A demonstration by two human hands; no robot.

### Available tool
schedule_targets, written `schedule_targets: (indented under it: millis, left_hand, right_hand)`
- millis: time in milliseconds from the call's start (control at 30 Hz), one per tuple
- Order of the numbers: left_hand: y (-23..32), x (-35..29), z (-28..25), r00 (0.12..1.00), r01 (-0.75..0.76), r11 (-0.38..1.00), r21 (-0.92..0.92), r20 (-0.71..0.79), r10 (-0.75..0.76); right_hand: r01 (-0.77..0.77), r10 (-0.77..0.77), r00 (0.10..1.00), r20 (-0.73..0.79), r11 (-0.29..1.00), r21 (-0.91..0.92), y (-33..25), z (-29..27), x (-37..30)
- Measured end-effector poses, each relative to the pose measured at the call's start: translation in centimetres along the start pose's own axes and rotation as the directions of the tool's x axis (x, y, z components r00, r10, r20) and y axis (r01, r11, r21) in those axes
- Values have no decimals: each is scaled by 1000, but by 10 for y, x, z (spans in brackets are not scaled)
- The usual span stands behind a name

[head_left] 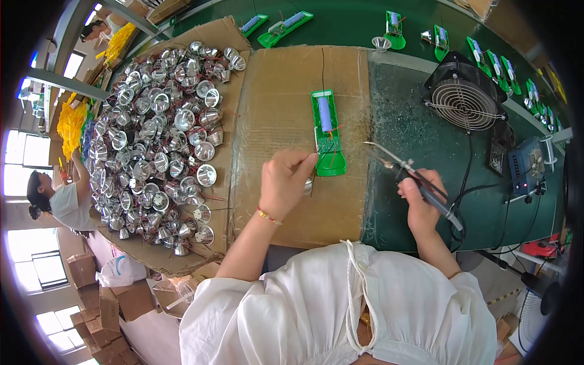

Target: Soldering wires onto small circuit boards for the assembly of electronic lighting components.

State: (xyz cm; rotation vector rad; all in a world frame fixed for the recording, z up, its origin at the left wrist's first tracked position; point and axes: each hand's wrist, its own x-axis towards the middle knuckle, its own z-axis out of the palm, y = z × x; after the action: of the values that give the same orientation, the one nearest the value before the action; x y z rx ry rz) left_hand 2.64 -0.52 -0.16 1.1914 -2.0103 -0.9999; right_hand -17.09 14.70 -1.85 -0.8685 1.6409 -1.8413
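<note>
Bright windows (38, 267) and stacked cardboard boxes (97, 334) stand on the left of the workshop, where another person (70, 204) is beside the green worktop (386, 213). A cardboard sheet (286, 106) covers its middle, running to the near edge. On it, a little toward the far edge, lies a green casing (330, 165), its long side roughly square to the near edge, carrying a blue cylindrical cell (324, 115) and thin wires.

The left hand (286, 182) is at the casing's near left side, thumb and forefinger pinched nearly together; whether that grip holds a wire, I cannot tell. A silvery cup (308, 185) shows partly behind the fingers. The right hand (423, 198) has its grip closed around a soldering iron (439, 205), its tip pointing toward the casing, apart from it.

Reflector cups (161, 161) with wires are heaped along the worktop's left side. Toward its far right corner stand a fan (463, 104) and a blue box (528, 167); more green casings (395, 39) lie beyond the far edge.
</note>
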Motion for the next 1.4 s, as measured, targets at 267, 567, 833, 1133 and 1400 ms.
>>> schedule_targets:
  millis: [267, 567, 833, 1133, 1400]
  left_hand:
    - [0, -1, 19, 998, 37, 997, -70, -45, -40]
    - [1, 2, 27, 994, 47, 999, -26, -93, -49]
    - [-4, 3, 31, 988, -11, 1000, 21, -154, 14]
    - [-1, 4, 31, 986, 35, 999, -30, -163, -40]
    - [-6, 4, 32, 984, 3, 1000, 6, -177, -2]
  right_hand:
    - [53, -38, 990, 134, 993, -106, 3, 30, 5]
    - [-65, 67, 983, 170, 998, -19, 4, 40, 12]
    - [-115, 125, 976, 181, 991, -65, -3, 42, 17]
    - [7, 28, 980, 195, 984, -177, 4, 40, 17]
    - [-54, 51, 997, 53, 998, 44, -10, 43, 11]
